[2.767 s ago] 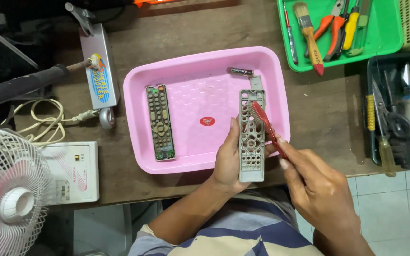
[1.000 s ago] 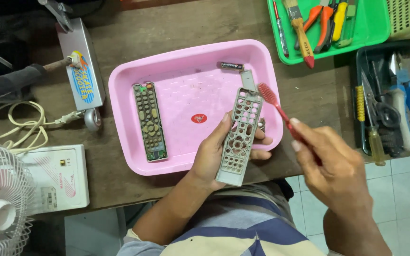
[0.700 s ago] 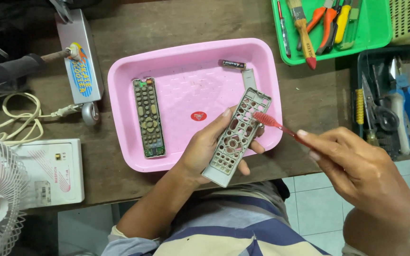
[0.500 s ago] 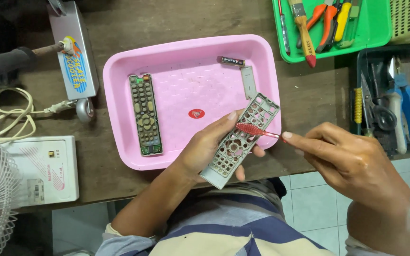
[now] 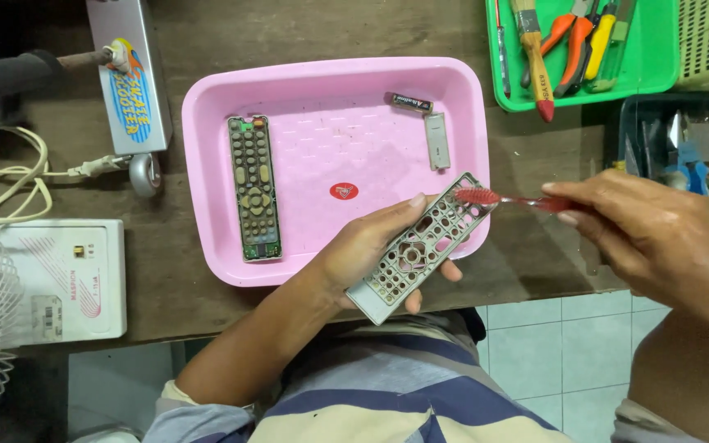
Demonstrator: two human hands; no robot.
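On the wooden worktop (image 5: 535, 271) a pink tray (image 5: 207, 164) holds a dark remote board (image 5: 253, 189), while at its five o'clock corner the left hand (image 5: 363, 254) grips a grey perforated remote cover (image 5: 420, 246) and the right hand (image 5: 650, 238), at three o'clock, pinches a red toothbrush (image 5: 506, 198) whose bristles touch the cover's top end.

Counter (image 5: 207, 312): dark brown wood, worn and scuffed, spanning the upper part of the view.
Floor (image 5: 535, 361): pale square tiles with dark grout lines, seen below the counter's front edge.
Light: even and soft, with faint shadows on the wood.
Walls, windows: out of view.
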